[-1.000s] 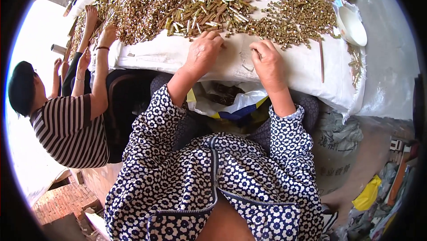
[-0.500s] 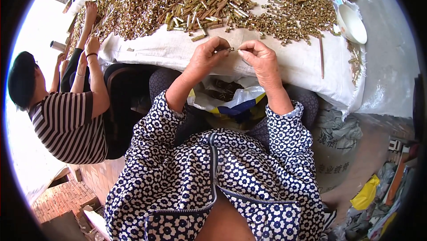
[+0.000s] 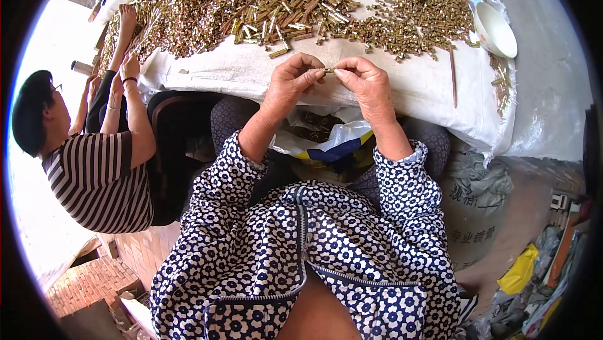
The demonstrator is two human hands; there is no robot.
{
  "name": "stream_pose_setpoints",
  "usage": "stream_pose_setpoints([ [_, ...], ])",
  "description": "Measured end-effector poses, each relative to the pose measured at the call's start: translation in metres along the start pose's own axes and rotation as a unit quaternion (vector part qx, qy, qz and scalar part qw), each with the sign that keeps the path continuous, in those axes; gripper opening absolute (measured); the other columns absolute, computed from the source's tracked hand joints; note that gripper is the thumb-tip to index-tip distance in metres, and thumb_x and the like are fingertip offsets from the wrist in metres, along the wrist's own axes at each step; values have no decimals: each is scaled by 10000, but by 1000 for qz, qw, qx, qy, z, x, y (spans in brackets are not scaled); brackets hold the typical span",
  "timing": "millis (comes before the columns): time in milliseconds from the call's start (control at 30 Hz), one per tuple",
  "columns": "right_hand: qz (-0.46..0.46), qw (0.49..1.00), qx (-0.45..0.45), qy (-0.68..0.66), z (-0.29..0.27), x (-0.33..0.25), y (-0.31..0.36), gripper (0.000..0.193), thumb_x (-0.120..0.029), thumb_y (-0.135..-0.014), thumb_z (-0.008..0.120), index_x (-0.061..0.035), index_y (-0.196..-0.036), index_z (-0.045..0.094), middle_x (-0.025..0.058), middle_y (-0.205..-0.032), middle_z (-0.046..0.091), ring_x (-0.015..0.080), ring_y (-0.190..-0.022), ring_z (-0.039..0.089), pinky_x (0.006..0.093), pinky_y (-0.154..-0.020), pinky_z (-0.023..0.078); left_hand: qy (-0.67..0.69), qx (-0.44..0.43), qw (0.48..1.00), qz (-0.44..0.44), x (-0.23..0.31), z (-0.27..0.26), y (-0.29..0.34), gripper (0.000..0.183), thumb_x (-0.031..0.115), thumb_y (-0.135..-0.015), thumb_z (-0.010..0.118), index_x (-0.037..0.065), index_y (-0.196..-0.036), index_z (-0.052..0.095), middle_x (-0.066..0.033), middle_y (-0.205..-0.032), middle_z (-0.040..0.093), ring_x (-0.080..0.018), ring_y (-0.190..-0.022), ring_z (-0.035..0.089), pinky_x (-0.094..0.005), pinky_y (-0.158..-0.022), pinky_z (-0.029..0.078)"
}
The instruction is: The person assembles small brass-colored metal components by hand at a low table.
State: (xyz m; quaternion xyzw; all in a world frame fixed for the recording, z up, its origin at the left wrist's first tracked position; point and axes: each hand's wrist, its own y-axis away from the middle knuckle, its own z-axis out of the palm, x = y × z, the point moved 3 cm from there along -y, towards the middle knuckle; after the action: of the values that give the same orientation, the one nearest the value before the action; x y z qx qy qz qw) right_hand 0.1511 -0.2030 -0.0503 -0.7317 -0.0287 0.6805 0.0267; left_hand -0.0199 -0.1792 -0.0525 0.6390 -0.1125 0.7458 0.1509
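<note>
Over the near edge of the cloth-covered table, my left hand (image 3: 294,84) pinches a small brass-coloured metal piece (image 3: 329,70) between thumb and forefinger. My right hand (image 3: 367,84) is closed in a pinch at the other end of it, so the piece bridges both sets of fingertips. Whether it is one part or two joined parts is too small to tell. Beyond my hands lies a heap of long brass-coloured metal tubes (image 3: 289,10), with a spread of short metal pieces (image 3: 418,23) to its right.
A white bowl (image 3: 496,31) sits at the table's right side, near a thin brown rod (image 3: 453,78). An open plastic bag (image 3: 339,136) with dark pieces inside lies between my knees. At the left, a person in a striped shirt (image 3: 100,177) sits by the table.
My fingertips have come closer together, the right hand moving slightly left, and the metal piece now meets both. The person at the left has raised and turned their head slightly.
</note>
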Motion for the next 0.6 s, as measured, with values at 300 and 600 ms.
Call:
stream_pose_setpoints([
  [300,-138,987,18,76,5,-4,5,99,-75,-803,600,-40,-890,632,93,-837,624,227,-826,608,318,-746,476,-22,25,998,53,-9,7,-1,88,118,-885,620,39,-914,594,-36,-761,632,-116,-651,588,-232,-558,459],
  [600,-182,861,84,467,-16,-6,-4,178,-20,-748,609,-73,-918,601,87,-952,605,298,-939,575,392,-813,479,-551,-51,798,239,8,42,3,133,-19,-752,536,40,-866,501,-140,-819,568,-340,-785,601,-391,-677,497],
])
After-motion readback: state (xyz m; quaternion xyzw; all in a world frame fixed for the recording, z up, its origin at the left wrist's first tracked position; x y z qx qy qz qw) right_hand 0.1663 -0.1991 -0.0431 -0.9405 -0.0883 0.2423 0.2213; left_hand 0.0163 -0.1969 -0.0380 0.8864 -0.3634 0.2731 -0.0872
